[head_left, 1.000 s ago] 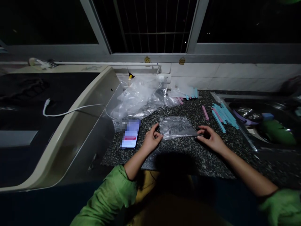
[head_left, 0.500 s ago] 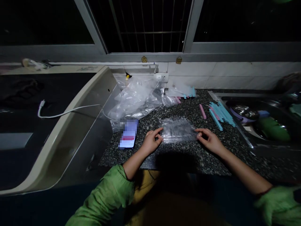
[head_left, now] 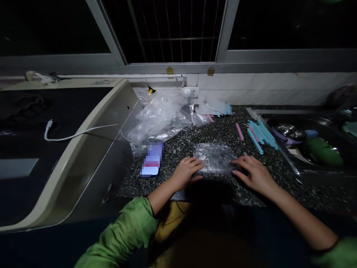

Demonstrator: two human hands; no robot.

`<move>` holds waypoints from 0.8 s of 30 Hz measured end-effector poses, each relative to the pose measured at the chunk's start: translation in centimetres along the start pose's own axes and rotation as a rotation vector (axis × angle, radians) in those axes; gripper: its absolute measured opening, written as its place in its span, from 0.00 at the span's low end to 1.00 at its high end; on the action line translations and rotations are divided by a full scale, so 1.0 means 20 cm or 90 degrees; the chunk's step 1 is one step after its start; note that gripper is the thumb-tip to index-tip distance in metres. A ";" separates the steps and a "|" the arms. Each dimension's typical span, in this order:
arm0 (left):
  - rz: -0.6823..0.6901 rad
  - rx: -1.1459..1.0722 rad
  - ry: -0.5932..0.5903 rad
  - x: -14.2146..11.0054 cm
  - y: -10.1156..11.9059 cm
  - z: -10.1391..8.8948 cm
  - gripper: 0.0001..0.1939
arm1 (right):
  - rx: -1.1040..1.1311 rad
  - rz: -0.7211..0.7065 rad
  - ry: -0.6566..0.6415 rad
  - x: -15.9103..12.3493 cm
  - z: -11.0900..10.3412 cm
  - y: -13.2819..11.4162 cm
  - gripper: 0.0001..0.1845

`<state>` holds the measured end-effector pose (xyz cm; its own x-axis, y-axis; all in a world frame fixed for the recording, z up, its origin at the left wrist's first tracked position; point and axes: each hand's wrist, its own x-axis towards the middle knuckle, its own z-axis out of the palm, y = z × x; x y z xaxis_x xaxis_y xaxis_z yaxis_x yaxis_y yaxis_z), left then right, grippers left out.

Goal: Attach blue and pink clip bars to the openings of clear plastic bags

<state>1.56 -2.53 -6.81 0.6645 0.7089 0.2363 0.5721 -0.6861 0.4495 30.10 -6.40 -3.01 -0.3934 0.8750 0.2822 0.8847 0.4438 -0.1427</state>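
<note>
On the speckled stone table (head_left: 217,130), a clear plastic bag (head_left: 214,157) lies with its long axis running sideways between the left hand (head_left: 187,173) and right hand (head_left: 254,174). The left, nearer, overlaps its left end, fingers loosely spread; the right, thumb and fingers parted, borders its right edge, contact unclear.

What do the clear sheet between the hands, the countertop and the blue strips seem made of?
Clear sheet: thin, glossy plastic film, judging by its wrinkles, bright glints and see-through look.
Countertop: probably granite or similar stone, fairly smooth, from its pale speckles on black.
Blue strips: possibly plastic, fairly matte and evenly coloured; too small to be sure.
</note>
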 end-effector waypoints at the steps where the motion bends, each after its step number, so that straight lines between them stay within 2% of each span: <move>1: 0.009 0.005 -0.027 0.00 0.00 0.00 0.20 | -0.010 -0.039 0.001 0.00 0.01 -0.02 0.14; 4: 0.010 0.018 -0.049 0.00 0.00 0.01 0.22 | -0.067 -0.117 -0.020 -0.02 0.03 -0.06 0.12; 10: 0.047 0.031 -0.017 0.01 0.00 0.01 0.28 | -0.132 -0.156 -0.001 -0.03 0.06 -0.09 0.11; 13: 0.076 0.061 -0.013 0.02 0.00 0.02 0.25 | -0.139 -0.183 -0.004 -0.03 0.08 -0.09 0.13; 18: 0.121 0.126 0.030 0.04 0.00 0.07 0.14 | -0.074 -0.163 0.044 -0.02 0.09 -0.10 0.12; 21: 0.128 0.148 0.065 0.05 0.01 0.09 0.13 | -0.043 -0.161 0.047 0.00 0.08 -0.15 0.09; 24: 0.146 0.135 0.076 0.03 0.01 0.09 0.12 | -0.077 -0.172 0.034 0.03 0.11 -0.19 0.13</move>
<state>2.87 -2.47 -8.09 0.7337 0.5382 0.4148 0.5101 -0.8395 0.1870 25.99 -7.19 -4.47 -0.6083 0.7152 0.3441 0.7741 0.6303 0.0584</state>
